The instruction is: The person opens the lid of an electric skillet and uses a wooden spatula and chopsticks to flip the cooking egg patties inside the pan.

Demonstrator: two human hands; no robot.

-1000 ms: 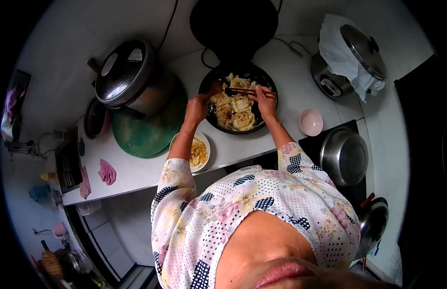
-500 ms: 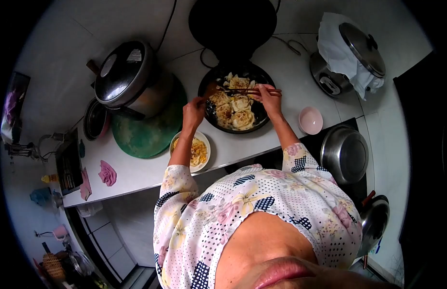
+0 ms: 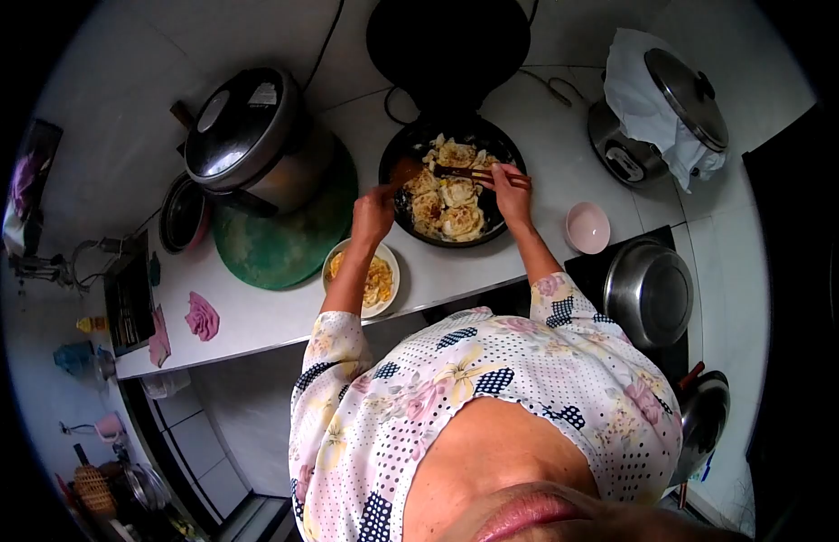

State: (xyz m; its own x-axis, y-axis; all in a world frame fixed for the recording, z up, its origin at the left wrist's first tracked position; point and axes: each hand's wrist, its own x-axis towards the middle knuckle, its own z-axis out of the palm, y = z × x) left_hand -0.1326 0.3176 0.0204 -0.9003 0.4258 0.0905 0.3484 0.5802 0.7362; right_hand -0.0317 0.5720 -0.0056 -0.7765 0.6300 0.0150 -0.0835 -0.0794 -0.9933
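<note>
Fried golden patties (image 3: 460, 221) lie in a round black electric pan (image 3: 503, 143). My left hand (image 3: 373, 214), at the pan's left rim, is closed round the handle of a brown, wooden-looking spatula (image 3: 405, 171). The spatula's blade is at the patties' left side. From the right, my right hand (image 3: 508, 191) grips dark red chopsticks (image 3: 463, 172), which point left across the upper patties. Beneath my left forearm stands a white bowl (image 3: 395, 294) of yellow, shredded-looking food, partly hidden by the arm.
The pan's black lid (image 3: 447, 50) stands raised behind it. A large pressure cooker (image 3: 298, 149) sits on a green round board (image 3: 257, 257) at left. To the right are a pink bowl (image 3: 587, 228), an upturned metal basin (image 3: 650, 294) and a cloth-draped cooker (image 3: 623, 149). Pink cloth (image 3: 201, 316) lies left.
The chopstick tips have shifted slightly over the upper patties. The spatula blade now shows more plainly at the left. The whole view has moved a little; both hands keep their holds.
</note>
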